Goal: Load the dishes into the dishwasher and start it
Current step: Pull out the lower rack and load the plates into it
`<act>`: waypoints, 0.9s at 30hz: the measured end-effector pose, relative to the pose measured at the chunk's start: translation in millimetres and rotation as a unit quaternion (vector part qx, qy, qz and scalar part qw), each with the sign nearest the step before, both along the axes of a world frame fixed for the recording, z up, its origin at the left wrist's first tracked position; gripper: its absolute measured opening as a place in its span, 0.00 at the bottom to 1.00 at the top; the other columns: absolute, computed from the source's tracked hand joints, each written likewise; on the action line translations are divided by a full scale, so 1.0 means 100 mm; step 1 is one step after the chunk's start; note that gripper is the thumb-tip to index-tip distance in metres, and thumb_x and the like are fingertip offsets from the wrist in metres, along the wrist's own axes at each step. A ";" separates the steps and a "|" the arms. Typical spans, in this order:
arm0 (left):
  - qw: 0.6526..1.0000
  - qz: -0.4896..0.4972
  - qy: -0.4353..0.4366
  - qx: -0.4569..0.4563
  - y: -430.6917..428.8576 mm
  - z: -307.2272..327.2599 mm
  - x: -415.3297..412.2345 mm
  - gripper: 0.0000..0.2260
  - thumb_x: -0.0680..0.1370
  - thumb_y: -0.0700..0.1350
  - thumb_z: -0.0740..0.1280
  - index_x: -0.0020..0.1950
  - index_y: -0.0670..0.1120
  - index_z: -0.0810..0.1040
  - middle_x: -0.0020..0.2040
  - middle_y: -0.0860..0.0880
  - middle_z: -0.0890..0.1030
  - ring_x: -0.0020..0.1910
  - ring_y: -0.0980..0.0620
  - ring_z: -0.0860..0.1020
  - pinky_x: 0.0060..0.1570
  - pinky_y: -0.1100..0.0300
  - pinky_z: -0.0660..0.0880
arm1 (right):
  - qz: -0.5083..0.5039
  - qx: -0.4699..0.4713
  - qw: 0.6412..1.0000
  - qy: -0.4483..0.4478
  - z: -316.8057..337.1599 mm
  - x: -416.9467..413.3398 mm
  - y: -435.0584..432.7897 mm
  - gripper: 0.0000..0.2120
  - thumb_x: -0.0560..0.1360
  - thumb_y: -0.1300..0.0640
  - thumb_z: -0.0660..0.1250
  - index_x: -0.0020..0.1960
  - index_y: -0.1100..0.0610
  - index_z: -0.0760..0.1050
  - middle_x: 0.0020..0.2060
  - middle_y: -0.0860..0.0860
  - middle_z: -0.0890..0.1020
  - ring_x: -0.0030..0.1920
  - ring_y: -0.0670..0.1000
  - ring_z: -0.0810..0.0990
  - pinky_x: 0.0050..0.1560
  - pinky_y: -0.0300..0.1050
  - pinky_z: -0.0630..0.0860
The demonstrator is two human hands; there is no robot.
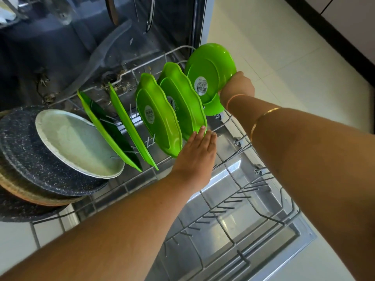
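Note:
The dishwasher's lower rack (227, 218) is pulled out over the open door. Several green plastic plates stand on edge in its tines, among them two flat ones (129, 126) and two scalloped ones (160, 118). My right hand (236, 88) grips a round green plate (211, 67) with a second green dish under it, held above the rack's far right end. My left hand (197, 153) lies with straight fingers against the lower edge of the rightmost scalloped plate (182, 102).
A silver plate (77, 142) leans on a dark speckled pan (30, 159) at the rack's left. The dishwasher tub (81, 47) is dark with debris on its floor. The rack's near right rows of tines hold nothing. White floor tiles (284, 47) lie to the right.

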State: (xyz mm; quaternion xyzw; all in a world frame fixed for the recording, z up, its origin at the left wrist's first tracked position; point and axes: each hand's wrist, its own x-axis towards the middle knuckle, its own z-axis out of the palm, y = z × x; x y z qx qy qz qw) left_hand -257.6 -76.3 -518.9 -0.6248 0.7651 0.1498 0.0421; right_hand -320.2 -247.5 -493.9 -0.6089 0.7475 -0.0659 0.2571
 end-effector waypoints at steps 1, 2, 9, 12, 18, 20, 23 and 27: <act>1.000 0.004 0.002 0.001 0.00 0.01 0.00 0.28 0.81 0.42 0.54 0.76 0.37 0.43 0.78 0.40 0.48 0.76 0.42 0.42 0.73 0.52 0.39 | -0.004 0.001 1.000 0.004 -0.01 0.01 -0.02 0.19 0.78 0.61 0.63 0.67 0.63 0.64 0.62 0.57 0.75 0.62 0.57 0.74 0.52 0.45 0.69; 1.000 0.008 0.005 0.000 0.01 0.02 0.01 0.28 0.81 0.42 0.54 0.76 0.37 0.43 0.78 0.40 0.48 0.76 0.42 0.42 0.73 0.52 0.39 | -0.007 -0.001 1.000 0.007 -0.01 0.01 -0.03 0.19 0.78 0.61 0.64 0.67 0.62 0.65 0.62 0.57 0.75 0.62 0.57 0.74 0.54 0.46 0.70; 1.000 0.011 0.016 -0.003 0.15 -0.02 0.07 0.29 0.81 0.43 0.54 0.76 0.38 0.41 0.78 0.41 0.46 0.76 0.43 0.40 0.73 0.52 0.37 | 0.086 0.179 0.979 -0.035 0.21 -0.12 -0.17 0.16 0.75 0.57 0.68 0.60 0.62 0.74 0.55 0.56 0.81 0.48 0.55 0.82 0.48 0.47 0.77; 1.000 0.011 0.014 0.001 0.20 -0.05 0.11 0.29 0.81 0.43 0.54 0.76 0.38 0.41 0.78 0.41 0.45 0.76 0.43 0.40 0.72 0.53 0.36 | 0.199 0.144 0.951 0.190 0.32 -0.14 -0.19 0.19 0.74 0.44 0.66 0.42 0.61 0.78 0.27 0.50 0.83 0.38 0.48 0.80 0.52 0.45 0.72; 0.999 0.026 0.018 -0.001 0.21 -0.06 0.15 0.28 0.82 0.44 0.53 0.76 0.38 0.42 0.78 0.41 0.45 0.76 0.43 0.40 0.72 0.53 0.36 | 0.148 -0.043 0.979 0.136 0.32 0.01 -0.24 0.21 0.73 0.53 0.71 0.58 0.65 0.71 0.54 0.62 0.78 0.60 0.61 0.75 0.53 0.51 0.72; 0.999 0.028 0.021 -0.005 0.20 -0.04 0.17 0.28 0.82 0.44 0.52 0.76 0.38 0.42 0.78 0.41 0.45 0.76 0.43 0.40 0.72 0.53 0.36 | 0.171 -0.071 0.972 0.143 0.28 0.07 -0.24 0.15 0.76 0.61 0.66 0.60 0.66 0.71 0.58 0.63 0.76 0.59 0.63 0.74 0.54 0.51 0.72; 0.999 0.036 0.030 -0.013 0.17 -0.03 0.21 0.27 0.82 0.44 0.51 0.77 0.39 0.42 0.78 0.42 0.45 0.76 0.43 0.40 0.72 0.53 0.36 | 0.189 -0.085 0.965 0.162 0.17 0.03 -0.19 0.21 0.77 0.64 0.61 0.68 0.66 0.64 0.60 0.64 0.74 0.61 0.64 0.73 0.57 0.54 0.71; 0.999 0.040 0.027 -0.017 0.13 -0.01 0.26 0.27 0.82 0.43 0.51 0.77 0.39 0.42 0.78 0.42 0.45 0.76 0.43 0.40 0.72 0.54 0.36 | 0.219 -0.071 0.955 0.187 0.02 -0.02 -0.11 0.33 0.78 0.64 0.60 0.76 0.63 0.46 0.67 0.63 0.68 0.65 0.64 0.69 0.59 0.56 0.69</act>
